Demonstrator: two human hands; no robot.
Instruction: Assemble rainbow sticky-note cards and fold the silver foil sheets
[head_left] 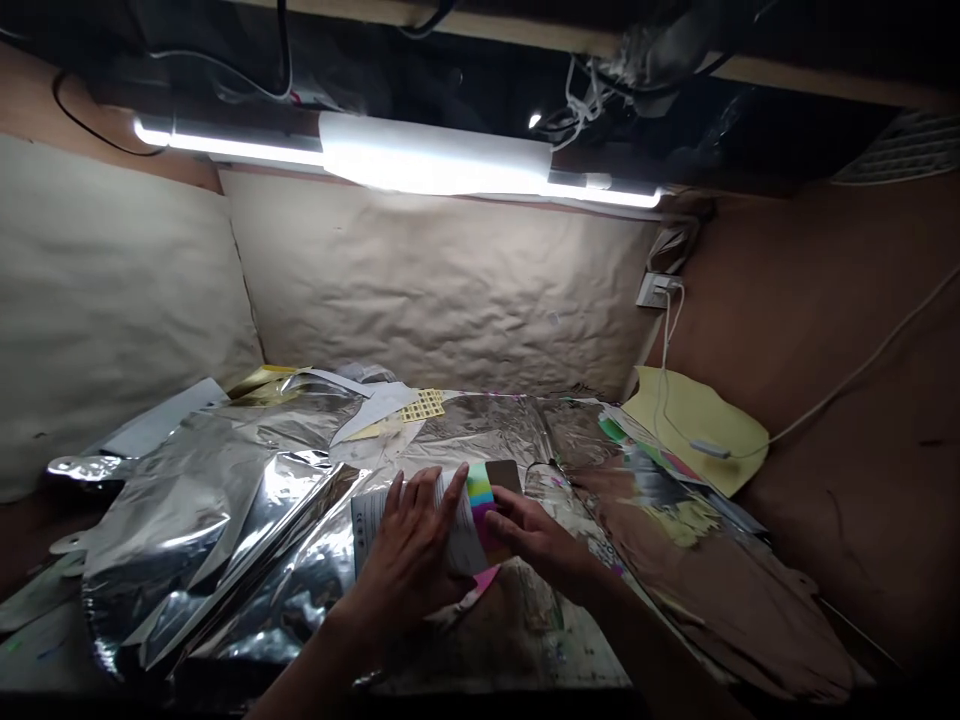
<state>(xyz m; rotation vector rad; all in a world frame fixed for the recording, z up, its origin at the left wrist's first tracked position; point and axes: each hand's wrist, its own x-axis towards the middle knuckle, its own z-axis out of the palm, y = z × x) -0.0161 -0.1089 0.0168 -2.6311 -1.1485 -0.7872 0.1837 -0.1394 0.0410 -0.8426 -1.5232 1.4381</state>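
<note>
1. Head view: the left hand (409, 560) lies palm down on a white printed sheet (367, 525). Its fingers (420, 500) are spread wide and flat, pressing on the paper without closing round anything.
2. The right hand (536, 535) is just beside the left. Its fingers (499, 505) are loosely bent, with the tips touching a rainbow-striped card (480, 490). Whether they pinch the card or only rest on it cannot be told.
3. The striped card sits at the right edge of the white sheet, between the two hands. A dark brown card (504, 473) touches its far right side.
4. A pink scrap (486, 578) shows just below the left hand's thumb side, partly hidden under it.
5. Count of the things at the hands: one white sheet, one striped card, one dark card and one pink scrap.
6. All of these lie on crumpled silver foil sheets (225, 480) that cover most of the bench (19, 545). The sheets overlap, so their number cannot be told.
7. Further back on the foil lies one small yellow gridded sheet (422, 404), well apart from the hands.
8. At the right rear, one pale yellow sheet (697, 415) lies with a white cable (667, 340) running across it from a wall socket (654, 290).
9. One lit tube lamp (435, 160) hangs above, in front of wrinkled brown paper (450, 290) on the back wall.
</note>
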